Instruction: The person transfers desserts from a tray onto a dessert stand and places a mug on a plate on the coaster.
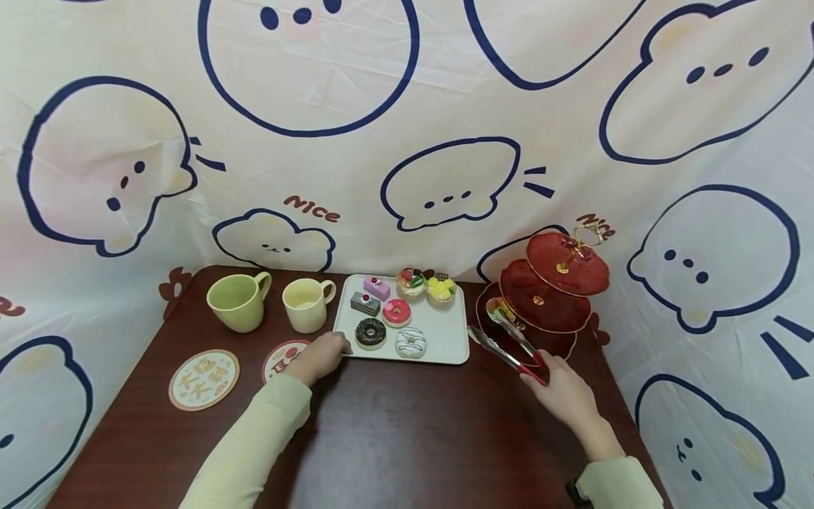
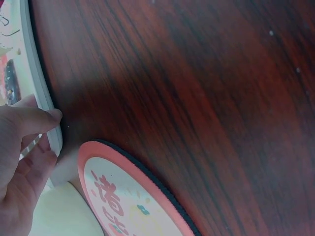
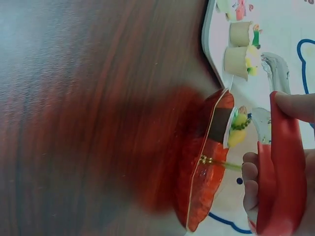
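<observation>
My left hand pinches the front left corner of a white tray, thumb on its outer side in the left wrist view. On the tray lie several toy pastries: a chocolate donut, a white striped donut, a pink donut, two cake slices and two fruit cups. My right hand grips red-handled metal tongs, their arms spread apart. Their tips are by the bottom plate of a red tiered stand. A fruit-topped tart sits on that plate in the right wrist view.
Left of the tray stand a green mug and a cream mug. Two round coasters lie in front of them, one partly behind my left arm. A patterned cloth hangs behind and beside the dark wooden table.
</observation>
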